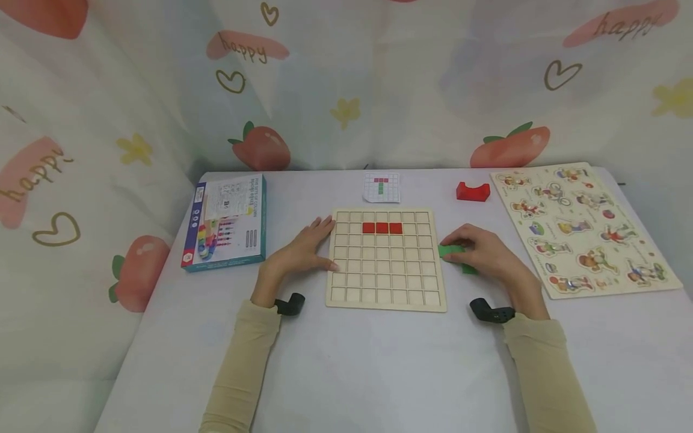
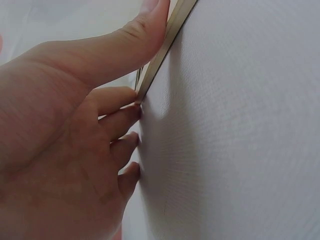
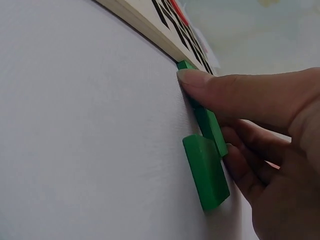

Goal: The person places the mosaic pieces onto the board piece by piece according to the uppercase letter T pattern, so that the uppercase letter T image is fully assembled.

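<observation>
Green piece at the grid board's three o'clock
My right hand pinches it; likely light, stiff, best edge-held. My left hand, fingers outstretched, touches the board's nine o'clock.

- Box: flat on white table, left side
- Puzzle: flat, right side
- Curtain: behind table, fruit/heart/"happy" print

A pale cloth is hanging behind the table and running along its left side, creasing there in soft folds. Red fruits, yellow flowers, gold hearts and pink smears reading "happy" are patterning it. The table is showing white, and soft light is casting faint shadows across it.
</observation>
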Action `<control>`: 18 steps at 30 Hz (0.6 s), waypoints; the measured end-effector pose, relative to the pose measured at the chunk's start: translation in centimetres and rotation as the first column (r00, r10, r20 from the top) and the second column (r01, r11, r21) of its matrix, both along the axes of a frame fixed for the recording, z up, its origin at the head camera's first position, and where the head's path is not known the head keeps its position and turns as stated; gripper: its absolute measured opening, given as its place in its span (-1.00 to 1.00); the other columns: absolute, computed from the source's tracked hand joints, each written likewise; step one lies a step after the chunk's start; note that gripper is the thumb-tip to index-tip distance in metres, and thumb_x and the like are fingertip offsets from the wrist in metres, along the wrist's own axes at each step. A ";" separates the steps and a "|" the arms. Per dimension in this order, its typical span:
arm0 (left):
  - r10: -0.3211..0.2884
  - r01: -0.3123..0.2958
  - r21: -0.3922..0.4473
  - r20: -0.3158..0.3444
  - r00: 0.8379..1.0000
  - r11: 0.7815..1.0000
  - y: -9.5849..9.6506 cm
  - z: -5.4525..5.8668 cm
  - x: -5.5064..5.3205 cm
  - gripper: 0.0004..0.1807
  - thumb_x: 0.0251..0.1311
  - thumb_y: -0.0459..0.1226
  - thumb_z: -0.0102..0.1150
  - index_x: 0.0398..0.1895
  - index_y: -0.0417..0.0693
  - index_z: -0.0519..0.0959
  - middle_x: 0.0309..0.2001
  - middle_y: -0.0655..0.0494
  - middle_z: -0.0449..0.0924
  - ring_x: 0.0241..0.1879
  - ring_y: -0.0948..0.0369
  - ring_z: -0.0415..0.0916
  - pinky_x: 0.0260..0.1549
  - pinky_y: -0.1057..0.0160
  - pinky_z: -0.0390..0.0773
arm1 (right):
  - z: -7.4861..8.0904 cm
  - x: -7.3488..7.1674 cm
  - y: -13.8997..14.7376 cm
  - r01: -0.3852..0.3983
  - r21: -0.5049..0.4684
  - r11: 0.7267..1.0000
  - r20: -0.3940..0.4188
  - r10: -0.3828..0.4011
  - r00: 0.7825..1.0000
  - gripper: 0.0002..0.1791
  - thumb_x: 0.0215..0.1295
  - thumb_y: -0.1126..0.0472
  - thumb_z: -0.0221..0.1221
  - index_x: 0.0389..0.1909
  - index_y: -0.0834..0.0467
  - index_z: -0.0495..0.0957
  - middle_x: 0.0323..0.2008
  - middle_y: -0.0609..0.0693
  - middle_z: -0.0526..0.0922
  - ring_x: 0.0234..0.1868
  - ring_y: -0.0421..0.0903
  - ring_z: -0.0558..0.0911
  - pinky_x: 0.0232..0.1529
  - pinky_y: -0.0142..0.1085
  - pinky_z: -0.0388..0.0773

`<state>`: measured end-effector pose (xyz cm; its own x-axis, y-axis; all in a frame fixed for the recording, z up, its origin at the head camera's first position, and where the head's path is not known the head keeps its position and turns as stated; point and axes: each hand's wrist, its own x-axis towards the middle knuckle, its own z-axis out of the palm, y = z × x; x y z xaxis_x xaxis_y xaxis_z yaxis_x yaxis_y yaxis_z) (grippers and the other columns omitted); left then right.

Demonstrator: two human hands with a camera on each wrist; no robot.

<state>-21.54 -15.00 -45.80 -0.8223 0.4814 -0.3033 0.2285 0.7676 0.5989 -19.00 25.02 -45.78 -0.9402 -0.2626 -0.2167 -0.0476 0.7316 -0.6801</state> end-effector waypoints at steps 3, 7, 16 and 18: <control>0.006 -0.006 -0.001 0.005 1.000 1.000 0.1 -0.1 -0.1 0.22 0.11 -0.04 0.53 0.68 -0.10 -0.09 0.70 0.07 -0.23 0.68 0.07 -0.43 0.65 0.05 -0.32 | 0.0 0.0 -0.1 0.010 0.003 1.000 0.002 -0.010 1.000 -0.62 0.30 0.18 0.38 0.10 0.18 0.62 0.07 0.15 0.61 0.13 0.12 0.52 0.27 0.07 0.48; 0.004 -0.004 0.002 0.003 1.000 1.000 0.0 0.0 -0.1 0.22 0.10 -0.05 0.53 0.67 -0.11 -0.07 0.69 0.05 -0.22 0.68 0.07 -0.42 0.66 0.05 -0.31 | -0.2 -0.2 -0.2 0.028 0.002 1.000 0.006 -0.028 1.000 -0.61 0.30 0.20 0.37 0.10 0.20 0.57 0.03 0.18 0.61 0.08 0.12 0.52 0.21 0.01 0.49; -0.004 0.004 0.010 0.006 1.000 1.000 -0.1 -0.3 -0.3 0.23 0.10 -0.04 0.53 0.67 -0.12 -0.08 0.69 0.05 -0.23 0.68 0.05 -0.43 0.65 0.04 -0.32 | -0.7 -0.4 -0.4 0.067 0.013 0.998 -0.044 -0.067 0.997 -0.64 0.33 0.20 0.35 0.09 0.21 0.60 -0.06 0.17 0.63 -0.03 0.08 0.52 0.07 -0.12 0.51; -0.003 0.003 0.011 0.004 1.000 1.000 0.0 -0.3 -0.2 0.22 0.10 -0.04 0.53 0.67 -0.12 -0.08 0.69 0.04 -0.22 0.68 0.04 -0.42 0.65 0.03 -0.32 | -0.7 -0.3 -0.5 0.078 0.017 0.997 -0.062 -0.077 0.995 -0.67 0.34 0.19 0.34 0.07 0.21 0.61 -0.10 0.15 0.64 -0.07 0.06 0.53 0.01 -0.18 0.51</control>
